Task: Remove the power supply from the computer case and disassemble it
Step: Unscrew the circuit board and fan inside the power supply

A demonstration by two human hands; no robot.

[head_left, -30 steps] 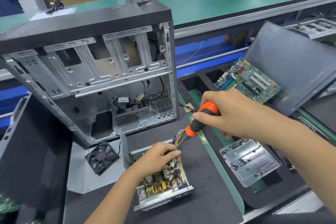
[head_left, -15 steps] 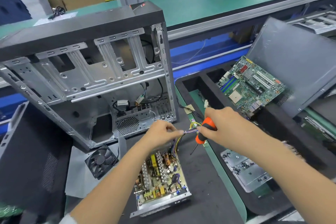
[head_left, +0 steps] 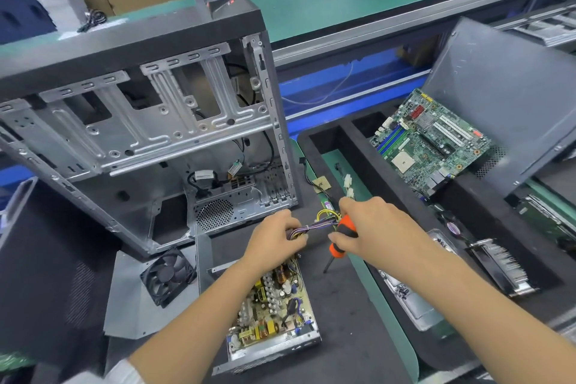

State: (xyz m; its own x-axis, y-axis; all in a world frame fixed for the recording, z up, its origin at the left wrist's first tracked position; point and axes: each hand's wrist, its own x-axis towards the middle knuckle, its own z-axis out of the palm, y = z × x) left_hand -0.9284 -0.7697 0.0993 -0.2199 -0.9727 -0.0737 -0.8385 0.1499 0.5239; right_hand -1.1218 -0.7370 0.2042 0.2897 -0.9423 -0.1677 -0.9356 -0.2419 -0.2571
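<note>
Pinching the wire bundle (head_left: 314, 225) with our left hand (head_left: 274, 238), we are gripping the orange screwdriver (head_left: 341, 238) in our right hand (head_left: 371, 227). The opened power supply (head_left: 271, 312) is lying on the counter (head_left: 339, 321) before the case (head_left: 149, 121); its wires are looking limp, its board fragile, so the metal rim seems safest.

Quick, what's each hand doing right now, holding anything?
Left hand: gripping the bundle of coloured wires from the opened power supply.
Right hand: grip closed around the orange-and-black-handled screwdriver, fingers also at the same wires.
</note>
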